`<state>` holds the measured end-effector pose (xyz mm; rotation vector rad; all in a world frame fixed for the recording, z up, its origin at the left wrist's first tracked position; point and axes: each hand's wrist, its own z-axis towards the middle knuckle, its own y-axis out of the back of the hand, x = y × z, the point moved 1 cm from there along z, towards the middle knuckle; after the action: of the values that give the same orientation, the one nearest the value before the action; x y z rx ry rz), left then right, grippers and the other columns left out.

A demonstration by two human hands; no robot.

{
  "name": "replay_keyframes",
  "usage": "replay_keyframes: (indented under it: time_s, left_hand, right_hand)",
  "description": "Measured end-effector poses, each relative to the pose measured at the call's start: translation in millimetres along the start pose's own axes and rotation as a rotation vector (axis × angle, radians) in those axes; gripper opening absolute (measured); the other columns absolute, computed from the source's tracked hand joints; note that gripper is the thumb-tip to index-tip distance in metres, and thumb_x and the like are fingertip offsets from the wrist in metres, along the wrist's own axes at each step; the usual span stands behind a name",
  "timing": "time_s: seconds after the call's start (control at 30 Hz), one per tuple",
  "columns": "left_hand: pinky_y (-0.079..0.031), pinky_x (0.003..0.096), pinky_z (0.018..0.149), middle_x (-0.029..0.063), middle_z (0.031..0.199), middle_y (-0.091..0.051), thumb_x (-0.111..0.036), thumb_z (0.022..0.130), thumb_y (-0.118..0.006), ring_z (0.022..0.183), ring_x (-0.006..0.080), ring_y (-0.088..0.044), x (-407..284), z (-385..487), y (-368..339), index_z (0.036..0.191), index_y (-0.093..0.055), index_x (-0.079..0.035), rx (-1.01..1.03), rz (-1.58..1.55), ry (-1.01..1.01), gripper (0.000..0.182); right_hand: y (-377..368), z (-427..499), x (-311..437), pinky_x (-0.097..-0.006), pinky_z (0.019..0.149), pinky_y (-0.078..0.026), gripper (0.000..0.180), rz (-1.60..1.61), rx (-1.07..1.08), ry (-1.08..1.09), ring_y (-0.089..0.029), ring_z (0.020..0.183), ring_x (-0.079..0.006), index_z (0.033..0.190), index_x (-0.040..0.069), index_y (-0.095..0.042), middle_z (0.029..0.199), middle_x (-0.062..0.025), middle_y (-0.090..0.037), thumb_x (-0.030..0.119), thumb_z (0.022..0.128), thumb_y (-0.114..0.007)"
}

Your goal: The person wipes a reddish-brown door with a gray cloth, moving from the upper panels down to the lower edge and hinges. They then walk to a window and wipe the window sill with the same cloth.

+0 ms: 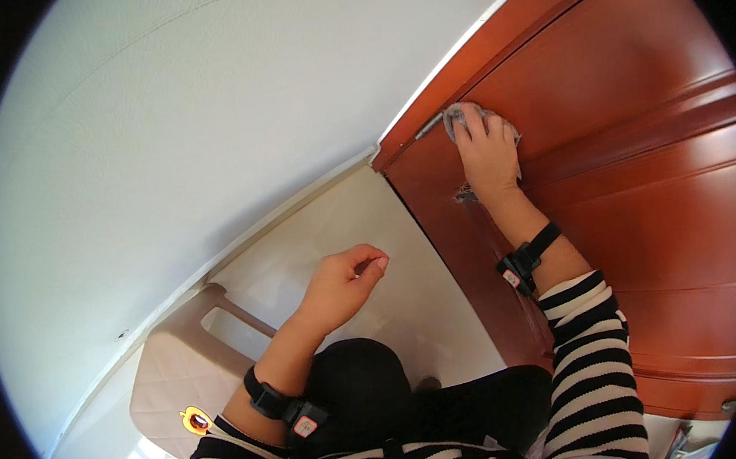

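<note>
My right hand (487, 154) presses a grey cloth (453, 121) flat against a glossy reddish-brown wooden door (615, 97), fingers spread over it. The cloth's edges show around the fingers; the palm hides the rest. Just left of it, a slim metal hinge (428, 125) sits along the seam by the door frame (495, 38). Below the cloth, a thready grey patch (466, 192) shows on the wood, partly behind my wrist. My left hand (349, 285) hovers above the pale floor, fingers curled and thumb close to the index finger, with nothing visible in it.
A white wall (206, 113) runs along the left, with a skirting strip (290, 216) at its foot. Beside my left forearm stands a beige plastic piece (180, 377) with a quilted face and a handle opening. My black-clad knee (359, 371) is bent over the glossy floor (425, 315).
</note>
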<state>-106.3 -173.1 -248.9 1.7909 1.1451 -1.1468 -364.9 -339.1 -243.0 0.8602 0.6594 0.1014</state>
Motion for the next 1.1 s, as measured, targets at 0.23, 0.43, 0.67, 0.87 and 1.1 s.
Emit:
replay_keyframes:
  time_s: [0.23,0.43,0.67,0.87,1.1]
  left_hand:
    - [-0.050,0.0287,0.076,0.0044,0.086,-0.067,-0.020,0.099,-0.061,0.081,0.0125,-0.061,1.1,-13.7,8.2,0.105,-0.066,0.000,-0.018,-0.106,-0.029,0.022]
    - [-0.050,0.0276,0.076,0.0036,0.084,-0.066,-0.021,0.098,-0.063,0.081,0.0111,-0.060,3.5,-20.7,14.0,0.104,-0.066,0.000,-0.039,-0.175,-0.035,0.022]
    - [-0.050,0.0281,0.075,0.0053,0.084,-0.068,-0.019,0.097,-0.063,0.081,0.0118,-0.062,-2.5,-28.2,20.2,0.103,-0.067,0.001,-0.049,-0.119,-0.045,0.021]
    - [-0.051,0.0281,0.077,0.0049,0.087,-0.068,-0.018,0.099,-0.061,0.083,0.0121,-0.063,-2.5,-30.7,26.7,0.106,-0.067,0.001,-0.053,-0.162,-0.048,0.020]
    - [-0.051,0.0278,0.077,0.0045,0.086,-0.068,-0.018,0.098,-0.062,0.083,0.0115,-0.063,-2.6,-34.9,29.8,0.104,-0.067,0.000,-0.051,-0.180,-0.066,0.020]
  right_hand:
    - [69.9,71.8,-64.9,-0.0417,0.083,-0.046,0.031,-0.194,-0.214,-0.230,-0.051,0.098,-0.0297,0.114,0.012,-0.065,0.134,-0.0051,-0.049,0.014,0.083,-0.066]
    - [57.8,78.7,-37.4,-0.0421,0.076,-0.044,0.025,-0.352,-0.262,-0.318,-0.050,0.092,-0.0288,0.109,0.008,-0.066,0.129,-0.0101,-0.053,0.013,0.085,-0.064]
    - [1.6,31.8,48.8,-0.0422,0.081,-0.041,0.028,-0.258,-0.007,-0.235,-0.051,0.091,-0.0298,0.111,0.004,-0.068,0.134,-0.0151,-0.052,0.012,0.084,-0.062]
    - [-4.4,19.5,49.7,-0.0411,0.085,-0.042,0.029,-0.178,0.081,-0.099,-0.051,0.097,-0.0298,0.111,0.006,-0.068,0.131,-0.0115,-0.053,0.013,0.084,-0.062]
    - [51.9,47.0,0.9,-0.0413,0.081,-0.044,0.028,-0.169,0.036,-0.075,-0.052,0.096,-0.0290,0.106,0.008,-0.070,0.132,-0.0092,-0.054,0.012,0.080,-0.062]
